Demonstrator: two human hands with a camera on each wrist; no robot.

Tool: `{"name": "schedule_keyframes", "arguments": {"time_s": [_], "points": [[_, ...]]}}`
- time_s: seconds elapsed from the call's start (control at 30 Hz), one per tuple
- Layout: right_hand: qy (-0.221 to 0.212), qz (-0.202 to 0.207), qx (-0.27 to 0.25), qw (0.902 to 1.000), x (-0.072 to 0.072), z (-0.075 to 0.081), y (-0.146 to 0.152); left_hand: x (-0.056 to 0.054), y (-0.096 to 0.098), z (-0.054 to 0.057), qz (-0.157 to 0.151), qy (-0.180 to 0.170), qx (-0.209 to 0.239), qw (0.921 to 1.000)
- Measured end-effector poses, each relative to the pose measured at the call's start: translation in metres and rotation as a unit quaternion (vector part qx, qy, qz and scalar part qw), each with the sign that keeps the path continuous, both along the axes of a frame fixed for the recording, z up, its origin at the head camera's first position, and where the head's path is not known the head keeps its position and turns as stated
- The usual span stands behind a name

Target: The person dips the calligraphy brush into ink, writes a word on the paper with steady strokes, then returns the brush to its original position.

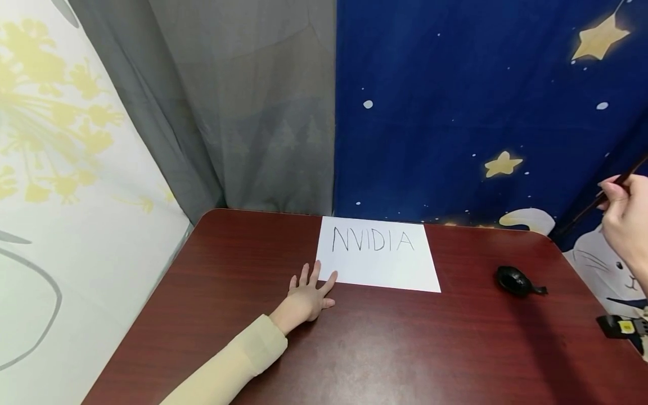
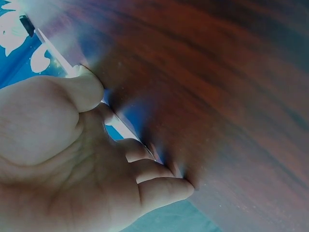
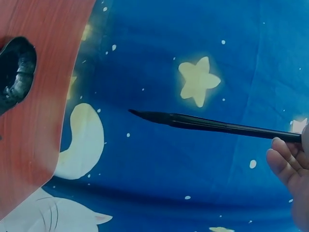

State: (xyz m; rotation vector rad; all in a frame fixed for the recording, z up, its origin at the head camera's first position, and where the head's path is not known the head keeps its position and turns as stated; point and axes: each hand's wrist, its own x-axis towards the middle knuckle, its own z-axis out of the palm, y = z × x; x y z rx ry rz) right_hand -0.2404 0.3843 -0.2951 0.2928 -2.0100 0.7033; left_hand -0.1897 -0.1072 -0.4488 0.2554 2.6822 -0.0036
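Observation:
A white sheet of paper [image 1: 379, 269] with "NVIDIA" in dark hand-drawn letters lies near the table's far edge. My left hand [image 1: 307, 298] is spread at its lower left corner, fingertips touching the corner and the tabletop. In the left wrist view the palm of the left hand [image 2: 87, 159] shows, fingers nearly straight. At the far right, my right hand [image 1: 628, 216] pinches a writing brush [image 3: 212, 126] by its handle, held up in the air. Its dark, pointed tip is bare and points left in the right wrist view. Below and left of that hand sits a black ink dish [image 1: 513, 280].
The reddish-brown wooden table [image 1: 243, 247] has rounded far corners. Behind it hang a grey curtain [image 1: 263, 101] and a blue star-patterned curtain [image 1: 430, 112]. A white patterned cloth [image 1: 76, 236] stands along the left side.

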Motion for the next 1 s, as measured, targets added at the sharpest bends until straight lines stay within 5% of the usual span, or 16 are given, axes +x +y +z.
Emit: {"name": "schedule_keyframes", "arguments": {"time_s": [0.2, 0.4, 0.77, 1.0], "points": [[-0.012, -0.001, 0.026, 0.9996, -0.002, -0.001, 0.009, -0.003, -0.001, -0.006, -0.003, 0.0, -0.002, 1.0], [-0.038, -0.019, 0.044, 0.9982, -0.003, -0.003, 0.017, 0.001, 0.001, 0.004, 0.002, -0.002, 0.001, 1.0], [-0.065, -0.063, 0.036, 0.9953, -0.004, -0.016, 0.024, 0.002, 0.001, 0.005, -0.004, 0.006, 0.0, 1.0], [-0.066, -0.072, 0.084, 0.9916, -0.007, -0.027, 0.031, -0.004, 0.0, -0.003, -0.004, -0.009, -0.009, 0.9999]]}}
